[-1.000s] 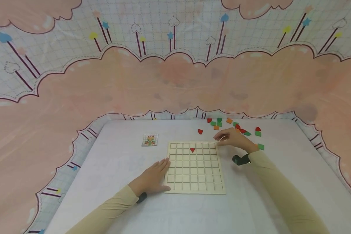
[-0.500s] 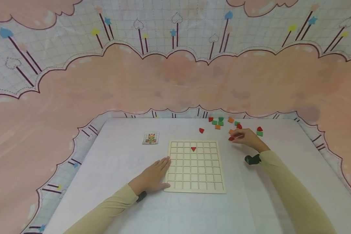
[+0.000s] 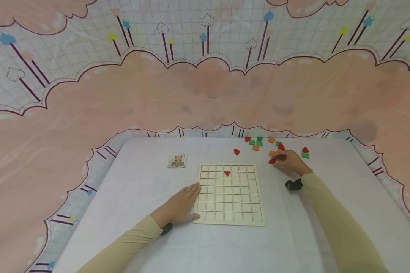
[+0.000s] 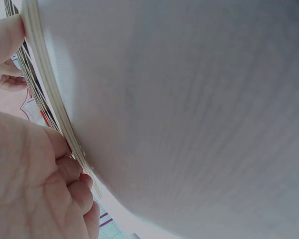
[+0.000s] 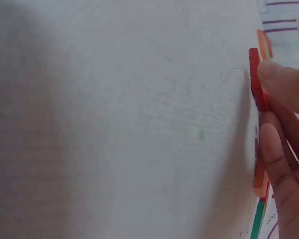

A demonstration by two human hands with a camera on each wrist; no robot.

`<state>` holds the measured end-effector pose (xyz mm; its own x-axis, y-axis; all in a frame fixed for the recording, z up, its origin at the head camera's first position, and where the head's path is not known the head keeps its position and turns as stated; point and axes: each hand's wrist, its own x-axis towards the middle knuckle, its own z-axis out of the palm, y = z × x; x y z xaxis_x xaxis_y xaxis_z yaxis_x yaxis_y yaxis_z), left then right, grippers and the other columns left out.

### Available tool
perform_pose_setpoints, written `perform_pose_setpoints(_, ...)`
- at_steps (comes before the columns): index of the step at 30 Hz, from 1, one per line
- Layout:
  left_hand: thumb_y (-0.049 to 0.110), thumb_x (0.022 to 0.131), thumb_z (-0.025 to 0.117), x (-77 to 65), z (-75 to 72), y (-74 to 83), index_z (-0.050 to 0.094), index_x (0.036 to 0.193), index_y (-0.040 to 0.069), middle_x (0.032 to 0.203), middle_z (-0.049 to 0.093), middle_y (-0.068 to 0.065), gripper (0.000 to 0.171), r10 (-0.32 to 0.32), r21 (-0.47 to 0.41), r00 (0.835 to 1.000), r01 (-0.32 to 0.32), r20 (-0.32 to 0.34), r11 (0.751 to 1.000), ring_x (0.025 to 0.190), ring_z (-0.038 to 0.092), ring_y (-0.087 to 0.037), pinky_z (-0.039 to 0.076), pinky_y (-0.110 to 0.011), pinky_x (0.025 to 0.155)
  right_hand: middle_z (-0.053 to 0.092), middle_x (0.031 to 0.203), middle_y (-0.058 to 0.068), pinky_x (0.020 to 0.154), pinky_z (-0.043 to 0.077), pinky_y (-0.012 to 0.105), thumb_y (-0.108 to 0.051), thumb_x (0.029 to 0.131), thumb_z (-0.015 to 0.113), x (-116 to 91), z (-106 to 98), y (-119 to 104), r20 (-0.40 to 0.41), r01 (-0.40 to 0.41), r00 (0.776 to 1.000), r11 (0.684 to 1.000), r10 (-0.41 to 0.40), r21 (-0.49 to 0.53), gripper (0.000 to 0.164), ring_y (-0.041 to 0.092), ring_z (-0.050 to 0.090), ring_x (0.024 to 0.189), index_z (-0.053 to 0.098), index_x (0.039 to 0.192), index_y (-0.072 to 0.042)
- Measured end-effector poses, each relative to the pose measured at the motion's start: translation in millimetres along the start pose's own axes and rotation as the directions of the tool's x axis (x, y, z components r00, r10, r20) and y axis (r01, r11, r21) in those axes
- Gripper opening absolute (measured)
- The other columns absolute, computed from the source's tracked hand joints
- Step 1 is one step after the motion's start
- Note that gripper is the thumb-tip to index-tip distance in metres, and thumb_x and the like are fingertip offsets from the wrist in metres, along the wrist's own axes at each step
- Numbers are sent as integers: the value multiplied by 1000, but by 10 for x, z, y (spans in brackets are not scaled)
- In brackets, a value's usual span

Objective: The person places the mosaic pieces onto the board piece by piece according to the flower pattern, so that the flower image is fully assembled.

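Observation:
A pale wooden grid board [image 3: 228, 195] lies on the white table, one red triangle [image 3: 227, 173] in its upper part. My left hand [image 3: 178, 204] rests along the board's left edge, fingertips on the rim and thumb at the near corner. In the left wrist view, the fingers [image 4: 72, 169] touch the board's side. Right of the board's far corner, my right hand [image 3: 288, 161] pinches a red curved piece [image 3: 272, 161] between thumb and fingers. The right wrist view shows the thumb pressed on that red piece [image 5: 255, 74], with an orange piece [image 5: 260, 181] near the fingers.
Several red, green and orange pieces lie scattered at the far right, among them a green square [image 3: 305, 156] and an orange square [image 3: 256, 148]. A lone red piece [image 3: 237, 152] lies beyond the board. A small pattern card [image 3: 177, 160] lies at the board's far left.
My right hand has moved right, from the board's far right corner to the loose pieces, and now pinches a red one. The left hand stays at the board's edge.

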<state>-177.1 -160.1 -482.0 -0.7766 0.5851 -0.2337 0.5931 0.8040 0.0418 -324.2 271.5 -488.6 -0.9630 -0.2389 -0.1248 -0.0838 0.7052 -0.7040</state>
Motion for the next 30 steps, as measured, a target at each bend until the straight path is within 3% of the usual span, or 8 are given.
perform_pose_setpoints(7,59,89,49,4,-13,1,19,148,-1,157,16,-16,89,-2,6,1000,2,-4,1000,146,17,-28,22,-40,119,63,112,19,76,50,24,-8,81,71,30,1,7,-18,47,999,997,-48,-60,27,25,57,91,69,107,-2)
perform_pose_setpoints(16,59,89,48,9,11,-14,18,149,0,158,14,-15,89,2,-6,1000,-2,2,1000,146,16,-27,22,-40,119,62,117,19,92,51,44,-10,81,71,45,9,-16,36,9,999,997,-6,-74,31,28,58,100,67,111,-2)
perform_pose_setpoints(30,59,89,48,12,15,-19,17,149,1,158,13,-15,89,-2,-10,1000,2,6,1000,146,15,-27,21,-40,119,64,104,16,89,51,42,-12,83,70,48,-15,-68,79,-7,997,988,19,-151,30,28,57,97,67,111,-2)
